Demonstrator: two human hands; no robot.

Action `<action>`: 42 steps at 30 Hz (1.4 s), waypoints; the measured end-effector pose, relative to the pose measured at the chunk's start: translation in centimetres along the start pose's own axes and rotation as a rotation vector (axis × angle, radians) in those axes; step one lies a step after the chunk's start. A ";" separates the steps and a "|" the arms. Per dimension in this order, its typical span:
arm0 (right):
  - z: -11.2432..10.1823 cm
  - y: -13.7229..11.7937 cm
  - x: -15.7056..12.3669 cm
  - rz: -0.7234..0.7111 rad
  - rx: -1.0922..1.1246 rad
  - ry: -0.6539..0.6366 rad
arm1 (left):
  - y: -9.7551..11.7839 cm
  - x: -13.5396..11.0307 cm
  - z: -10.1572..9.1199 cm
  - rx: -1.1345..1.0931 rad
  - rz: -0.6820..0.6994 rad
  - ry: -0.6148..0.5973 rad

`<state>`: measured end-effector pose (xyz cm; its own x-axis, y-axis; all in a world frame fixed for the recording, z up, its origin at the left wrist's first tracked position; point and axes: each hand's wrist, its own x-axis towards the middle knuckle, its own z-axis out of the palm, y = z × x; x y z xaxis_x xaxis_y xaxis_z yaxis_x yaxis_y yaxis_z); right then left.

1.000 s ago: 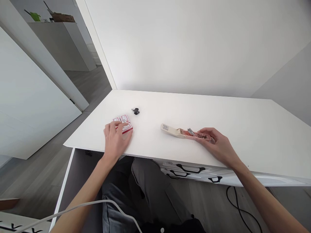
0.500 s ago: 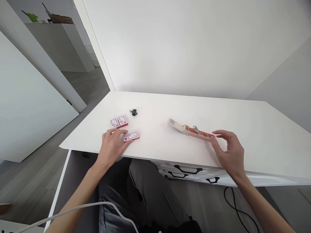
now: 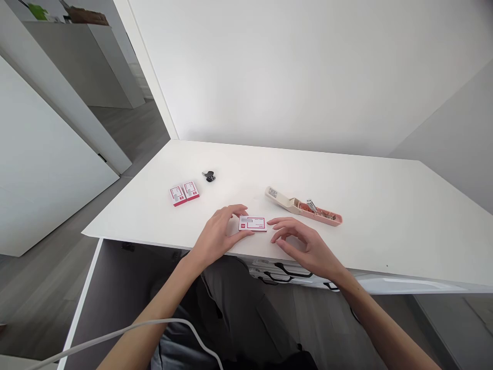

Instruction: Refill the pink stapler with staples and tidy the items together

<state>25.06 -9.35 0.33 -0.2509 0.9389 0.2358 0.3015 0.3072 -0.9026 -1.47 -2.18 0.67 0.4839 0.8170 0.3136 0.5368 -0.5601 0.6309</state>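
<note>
My left hand (image 3: 223, 230) grips a small flat red-and-white box (image 3: 253, 223), which looks like a staple box, between thumb and fingers at its left end. The box lies low over the front of the white tabletop. My right hand (image 3: 304, 244) is just to the right of it, fingers curved and apart, with nothing visible in them. Behind my right hand lies a long, narrow cream-and-pink thing (image 3: 321, 214), opened out like a stapler, with metal parts inside.
A pair of similar red-and-white boxes (image 3: 184, 193) lies side by side on the left. Behind them is a small black clip-like tool (image 3: 209, 176). The white tabletop (image 3: 393, 216) meets a wall at the back. A white cable (image 3: 154, 322) crosses at the lower left.
My left hand has brought the box rightward from near the other boxes. My right hand has left the cream-and-pink thing and moved left towards the box.
</note>
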 end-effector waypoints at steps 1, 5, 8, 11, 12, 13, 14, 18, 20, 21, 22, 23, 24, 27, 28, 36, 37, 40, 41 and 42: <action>0.0 0.0 0.0 0.014 0.017 -0.002 | -0.1 0.0 0.2 -0.011 -0.005 -0.005; -0.3 0.0 0.0 0.080 0.062 -0.011 | -0.3 -0.2 0.6 -0.030 -0.025 0.005; -0.4 0.0 0.0 0.134 0.073 -0.027 | -0.2 -0.3 0.6 -0.032 -0.024 0.009; -0.3 0.0 0.2 0.185 0.069 -0.052 | -0.2 -0.3 0.5 -0.030 -0.007 -0.014; -0.1 0.0 0.3 0.197 0.073 -0.048 | -0.2 -0.3 0.6 -0.030 0.001 -0.021; 0.1 0.1 0.4 0.208 0.081 -0.030 | -0.3 -0.3 0.6 -0.028 0.011 -0.026; 0.3 0.1 0.6 0.220 0.090 0.000 | -0.3 -0.4 0.6 -0.026 0.023 -0.029; 1.8 -0.1 1.5 0.288 0.095 0.163 | -0.3 -0.4 0.6 -0.005 0.060 -0.027; 2.3 -0.2 1.8 0.326 0.092 0.211 | -0.3 -0.4 0.6 0.000 0.069 -0.028; 2.5 -0.2 1.9 0.339 0.095 0.226 | -0.3 -0.3 0.6 -0.001 0.071 -0.030; 2.6 -0.2 2.0 0.346 0.099 0.237 | -0.2 -0.3 0.6 -0.003 0.072 -0.034; 2.7 -0.2 2.0 0.347 0.105 0.249 | -0.2 -0.3 0.6 -0.006 0.073 -0.035; 2.7 -0.1 2.0 0.342 0.112 0.266 | -0.2 -0.3 0.6 -0.011 0.075 -0.033; 2.6 0.2 1.9 0.316 0.135 0.341 | -0.2 -0.2 0.6 -0.014 0.072 -0.016; 2.6 0.3 1.9 0.306 0.140 0.364 | -0.2 -0.2 0.7 -0.009 0.065 -0.009; 2.9 -0.1 1.5 0.124 -0.050 0.510 | -0.7 -0.3 1.1 0.005 -0.030 0.040; 3.0 -0.2 1.6 0.084 -0.097 0.530 | -0.7 -0.3 1.1 0.006 -0.032 0.041; 3.1 -0.5 1.8 -0.013 -0.191 0.559 | -0.7 -0.3 1.2 0.007 -0.038 0.049; 3.0 -0.4 1.9 -0.030 -0.208 0.562 | -0.7 -0.3 1.2 0.007 -0.042 0.053; 3.0 -0.4 2.0 -0.045 -0.223 0.565 | -0.7 -0.3 1.2 0.006 -0.043 0.055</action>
<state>21.72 -8.06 0.04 0.2410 0.8425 0.4817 0.5025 0.3163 -0.8047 -1.15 -2.22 -0.72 0.4217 0.8467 0.3244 0.5609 -0.5247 0.6404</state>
